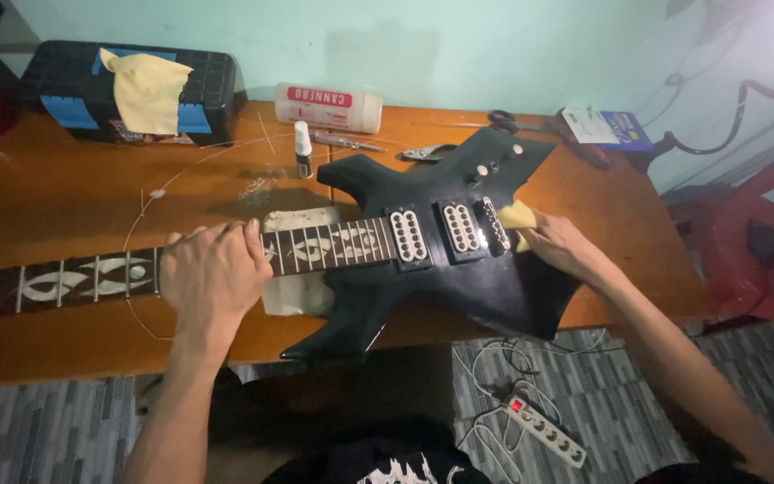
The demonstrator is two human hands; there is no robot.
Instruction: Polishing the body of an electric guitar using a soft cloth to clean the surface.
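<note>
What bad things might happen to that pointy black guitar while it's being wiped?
1. The guitar body hangs past the table edge; pushing hard with the yellow cloth under the right hand might tip it, though the left hand steadies the neck.
2. The small bottle stands upright close by and could get knocked over.
3. The loose wire curling near the neck may snag the left hand.

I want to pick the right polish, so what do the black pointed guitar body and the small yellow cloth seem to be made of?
Black pointed guitar body: probably wood under glossy lacquer, since light glints along its edges. Small yellow cloth under the right hand: soft, matte fabric, possibly microfibre; it bunches.
</note>
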